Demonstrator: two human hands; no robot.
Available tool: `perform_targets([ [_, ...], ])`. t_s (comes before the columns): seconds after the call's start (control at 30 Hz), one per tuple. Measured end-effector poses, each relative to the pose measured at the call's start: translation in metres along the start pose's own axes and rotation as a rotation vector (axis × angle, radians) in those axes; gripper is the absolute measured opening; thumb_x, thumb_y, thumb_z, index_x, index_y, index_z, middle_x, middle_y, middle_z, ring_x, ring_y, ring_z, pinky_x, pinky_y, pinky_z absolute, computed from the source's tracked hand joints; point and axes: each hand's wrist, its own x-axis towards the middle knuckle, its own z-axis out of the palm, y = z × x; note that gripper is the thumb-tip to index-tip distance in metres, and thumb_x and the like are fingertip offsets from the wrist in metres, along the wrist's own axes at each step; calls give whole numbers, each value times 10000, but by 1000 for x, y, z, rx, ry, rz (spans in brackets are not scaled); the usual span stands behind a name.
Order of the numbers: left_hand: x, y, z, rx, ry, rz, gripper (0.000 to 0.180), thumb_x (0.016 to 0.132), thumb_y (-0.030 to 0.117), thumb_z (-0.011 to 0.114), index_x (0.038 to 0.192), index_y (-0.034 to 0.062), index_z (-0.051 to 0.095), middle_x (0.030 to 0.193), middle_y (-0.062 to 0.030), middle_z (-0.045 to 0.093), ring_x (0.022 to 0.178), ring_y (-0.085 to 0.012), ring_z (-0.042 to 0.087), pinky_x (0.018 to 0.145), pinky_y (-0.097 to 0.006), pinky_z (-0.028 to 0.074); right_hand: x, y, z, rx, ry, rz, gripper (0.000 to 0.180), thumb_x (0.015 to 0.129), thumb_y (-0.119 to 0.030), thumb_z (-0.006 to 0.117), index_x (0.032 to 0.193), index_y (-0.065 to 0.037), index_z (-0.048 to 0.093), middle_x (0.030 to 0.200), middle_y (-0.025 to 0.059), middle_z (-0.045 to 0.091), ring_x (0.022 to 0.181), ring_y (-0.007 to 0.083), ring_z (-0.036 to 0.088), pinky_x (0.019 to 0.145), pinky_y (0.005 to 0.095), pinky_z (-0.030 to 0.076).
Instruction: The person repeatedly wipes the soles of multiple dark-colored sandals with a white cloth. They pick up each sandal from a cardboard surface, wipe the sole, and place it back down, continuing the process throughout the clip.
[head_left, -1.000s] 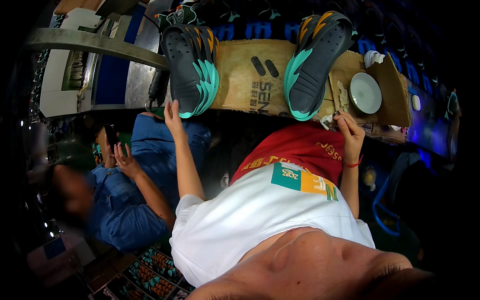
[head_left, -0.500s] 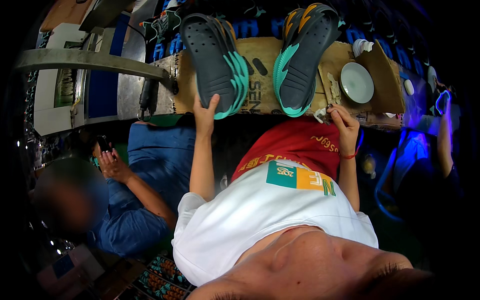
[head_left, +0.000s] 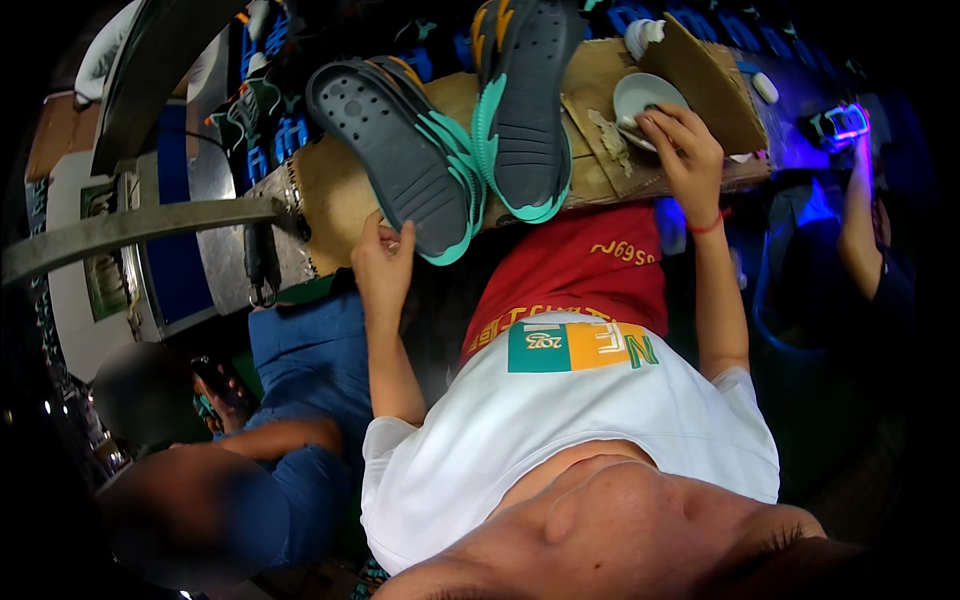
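Two dark grey shoe soles with teal and orange sidewalls rest on the cardboard, undersides facing up. The left sole [head_left: 385,150] leans outward, and its heel lies close to the right sole [head_left: 530,110]. My left hand [head_left: 385,258] is beside the left sole's heel edge, thumb and forefinger apart; whether the thumb touches the sole is hard to tell. Over a pale round bowl [head_left: 640,92], my right hand [head_left: 690,155] pinches a small whitish wad [head_left: 628,122] with a dark bit at the fingertips. Part of the bowl is hidden behind these fingers.
The cardboard sheet [head_left: 335,215] covers the bench and has a raised flap [head_left: 710,90] at right. A metal bar [head_left: 150,232] crosses at left. A seated person in blue [head_left: 305,345] is close on the left; another person's arm [head_left: 860,220] is at right.
My left hand has let go of the left sole's heel. My right hand has moved from the bench edge up to the bowl with the wad. The view has shifted and tilted.
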Motion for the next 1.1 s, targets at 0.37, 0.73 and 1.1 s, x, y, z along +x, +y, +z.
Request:
perform_targets([
  [0.37,0,29,6,-1887,-682,-147,840,846,577,423,1440,4,267,1383,-251,406,1164,-443,513,946,-557,463,20,53,16,-375,-127,-183,105,805,-187,680,885,-130,717,937,42,636,866,241,616,712,358,510],
  [0.73,17,78,16,-825,-387,402,658,594,136,882,1154,-4,566,1097,-94,633,1014,-213,608,894,-346,484,13,54,0,-151,-225,87,134,824,-154,662,913,-86,736,872,87,669,830,265,638,737,329,502],
  [1.1,22,125,48,-790,-430,547,603,555,142,908,1066,10,617,1011,-74,665,920,-177,643,830,-317,513,13,-25,-24,591,-303,133,119,854,-54,642,927,6,713,936,90,678,872,170,633,790,269,488],
])
